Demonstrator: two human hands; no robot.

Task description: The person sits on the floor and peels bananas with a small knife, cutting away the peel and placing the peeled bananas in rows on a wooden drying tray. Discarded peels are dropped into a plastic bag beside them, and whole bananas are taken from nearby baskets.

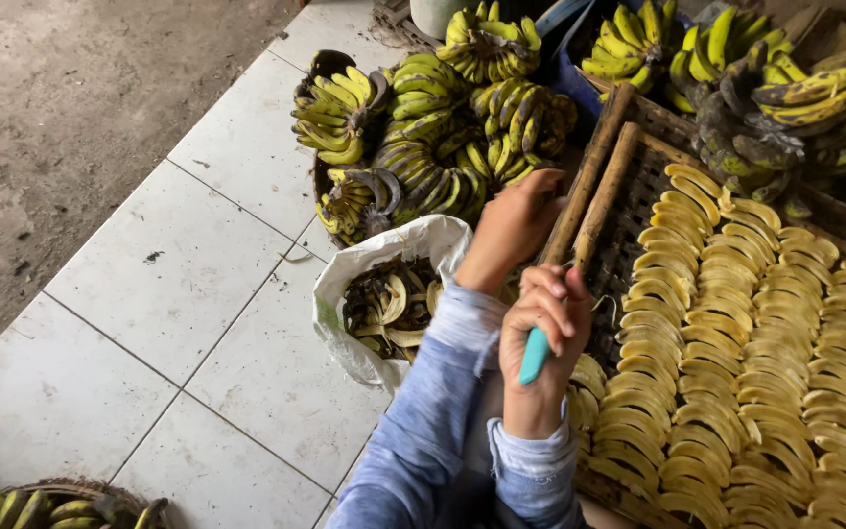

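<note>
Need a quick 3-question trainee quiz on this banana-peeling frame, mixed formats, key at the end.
1. True or false: the right hand grips a tool with a turquoise handle.
2. Multiple choice: what fills the white sack on the tiled floor? A) whole green bunches B) banana peels C) water
3. Fill in: the peeled bananas lie in rows on a woven ____ rack.

Key: 1 true; 2 B; 3 bamboo. Note: the left hand reaches toward the unpeeled bunches in a basket; what it holds is hidden.
</note>
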